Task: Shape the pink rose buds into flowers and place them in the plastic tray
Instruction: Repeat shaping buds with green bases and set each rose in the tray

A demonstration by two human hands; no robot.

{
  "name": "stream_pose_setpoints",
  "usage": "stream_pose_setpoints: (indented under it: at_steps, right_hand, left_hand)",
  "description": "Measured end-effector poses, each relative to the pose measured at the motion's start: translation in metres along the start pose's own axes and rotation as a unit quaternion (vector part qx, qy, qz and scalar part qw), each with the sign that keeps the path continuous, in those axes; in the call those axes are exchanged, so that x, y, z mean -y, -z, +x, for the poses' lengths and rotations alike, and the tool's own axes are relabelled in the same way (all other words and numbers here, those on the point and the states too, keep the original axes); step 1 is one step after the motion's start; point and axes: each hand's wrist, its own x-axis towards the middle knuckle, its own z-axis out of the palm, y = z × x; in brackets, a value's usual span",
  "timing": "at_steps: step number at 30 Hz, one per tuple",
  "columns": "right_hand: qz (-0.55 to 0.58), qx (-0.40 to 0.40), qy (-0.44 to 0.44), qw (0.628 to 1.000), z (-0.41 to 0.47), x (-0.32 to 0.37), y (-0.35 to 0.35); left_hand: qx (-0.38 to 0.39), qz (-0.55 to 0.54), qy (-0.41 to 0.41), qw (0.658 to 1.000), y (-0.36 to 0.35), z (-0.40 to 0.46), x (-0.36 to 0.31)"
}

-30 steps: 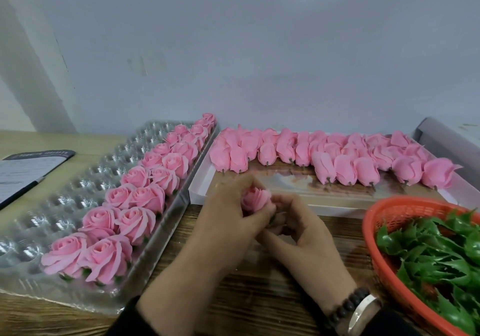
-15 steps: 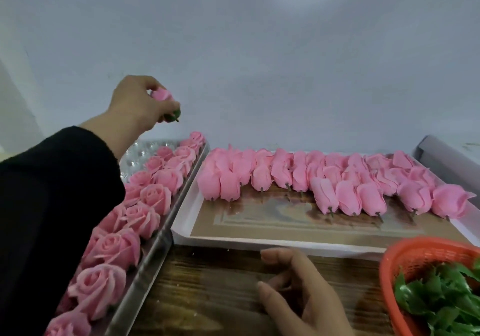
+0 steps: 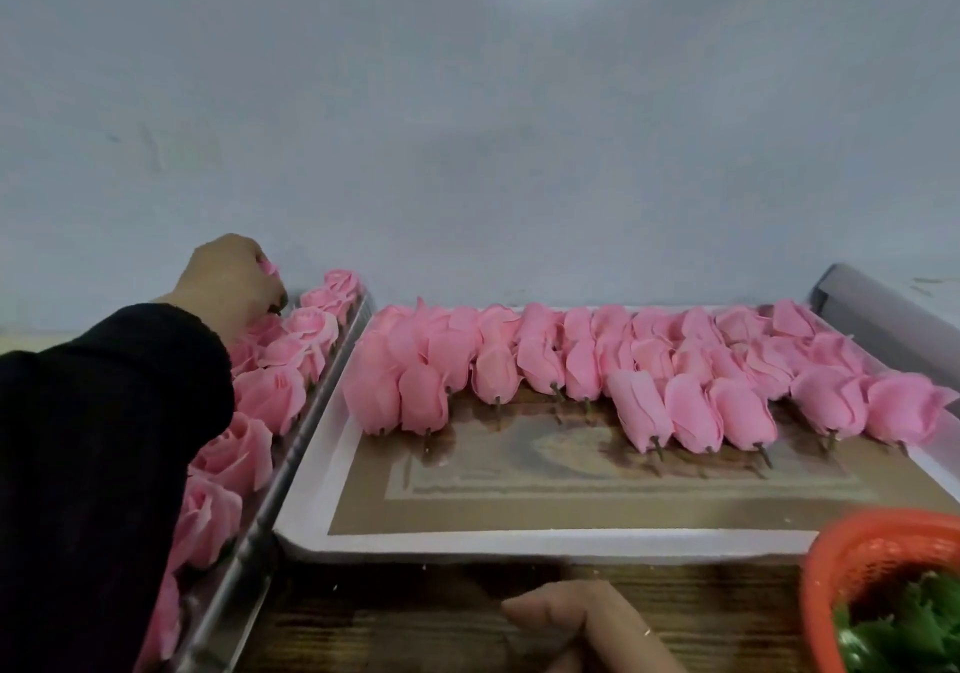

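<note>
My left hand (image 3: pixel 228 277) reaches out over the far end of the clear plastic tray (image 3: pixel 249 542) and grips a shaped pink rose (image 3: pixel 270 268), only a sliver of which shows between the fingers. Several finished pink roses (image 3: pixel 306 326) stand in a column along the tray's right side; my black sleeve hides the rest of the tray. Several closed pink rose buds (image 3: pixel 644 412) with short stems lie in rows on a white-rimmed board (image 3: pixel 519 537). My right hand (image 3: pixel 582 625) rests on the wooden table, fingers relaxed, holding nothing.
An orange mesh basket (image 3: pixel 872 553) holding green plastic leaves (image 3: pixel 904 636) stands at the lower right. A grey wall rises just behind the tray and the board. A grey roll (image 3: pixel 883 308) lies at the far right.
My left hand carried the shaped rose away from my right hand, up and left, then lowered it to the tray's far end. My right hand dropped onto the table.
</note>
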Motion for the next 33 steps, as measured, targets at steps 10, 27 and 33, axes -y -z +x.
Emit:
stream_pose_setpoints:
  at_steps: [10, 27, 33]
  right_hand:
    - [-0.145, -0.05, 0.046, 0.987, 0.01, -0.002, -0.009]
    - [-0.109, -0.052, 0.043, 0.992, -0.001, -0.007, -0.003]
    - [-0.213, -0.015, 0.111, 0.971, -0.007, -0.011, -0.01]
  left_hand:
    - [0.041, 0.087, -0.008, 0.995, -0.024, 0.011, 0.005]
    - [0.098, 0.164, -0.031, 0.981, -0.016, 0.007, -0.004]
    - [-0.063, 0.002, -0.143, 0.988, 0.016, -0.034, -0.068]
